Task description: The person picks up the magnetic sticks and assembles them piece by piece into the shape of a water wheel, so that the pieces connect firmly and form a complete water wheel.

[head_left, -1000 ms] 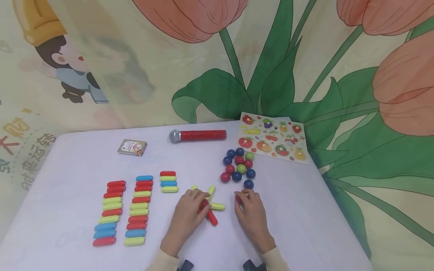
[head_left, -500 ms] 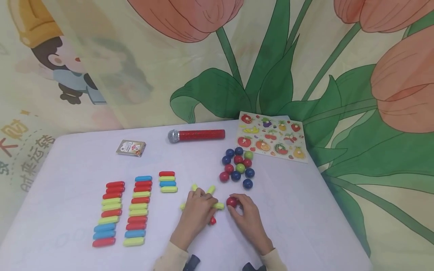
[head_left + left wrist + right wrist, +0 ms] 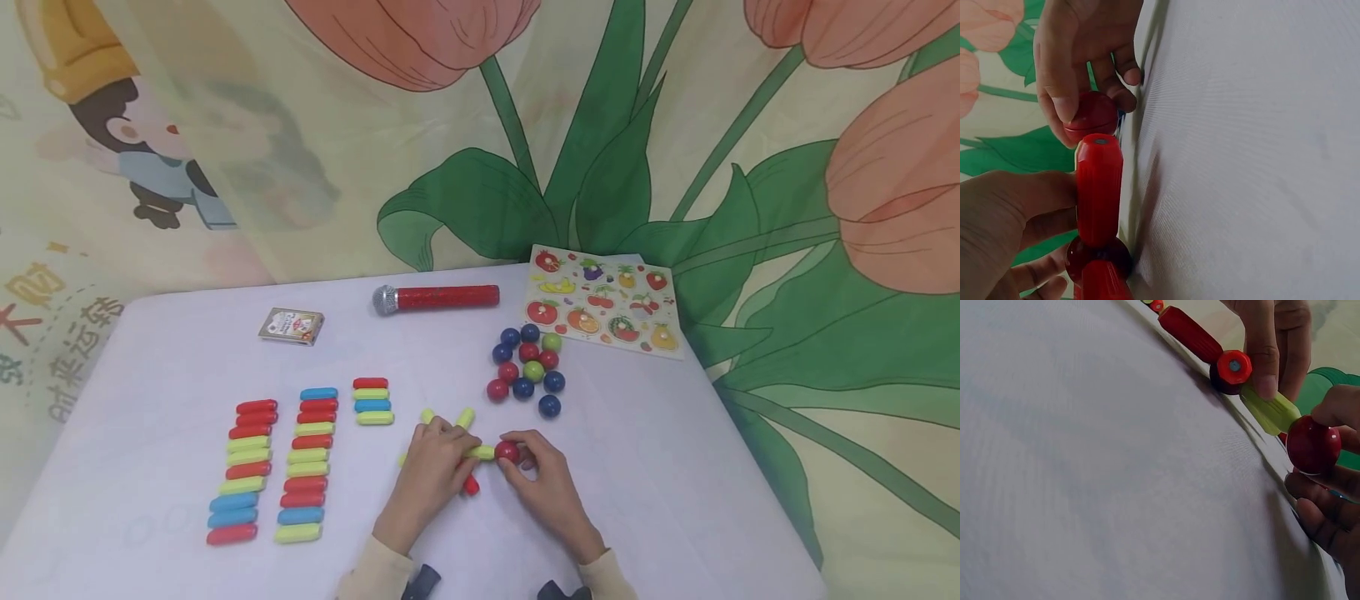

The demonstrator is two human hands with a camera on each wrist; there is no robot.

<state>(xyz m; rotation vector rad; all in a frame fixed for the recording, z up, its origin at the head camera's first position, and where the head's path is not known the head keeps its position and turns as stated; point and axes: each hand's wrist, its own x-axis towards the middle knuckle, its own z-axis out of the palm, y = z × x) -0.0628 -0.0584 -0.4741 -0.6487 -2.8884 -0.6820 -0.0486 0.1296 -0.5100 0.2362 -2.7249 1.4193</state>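
White-covered table (image 3: 675, 500) holds rod-and-ball assembly (image 3: 1234, 366) near its front middle, left hand (image 3: 433, 471) and right hand (image 3: 549, 485) both pinching, left on a yellow-green rod (image 3: 486, 452), right on a red ball (image 3: 507, 452) touching that rod's end.

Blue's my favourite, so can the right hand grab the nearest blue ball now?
Probably not: the right hand pinches a red ball, though nothing seems to block the blue ball.
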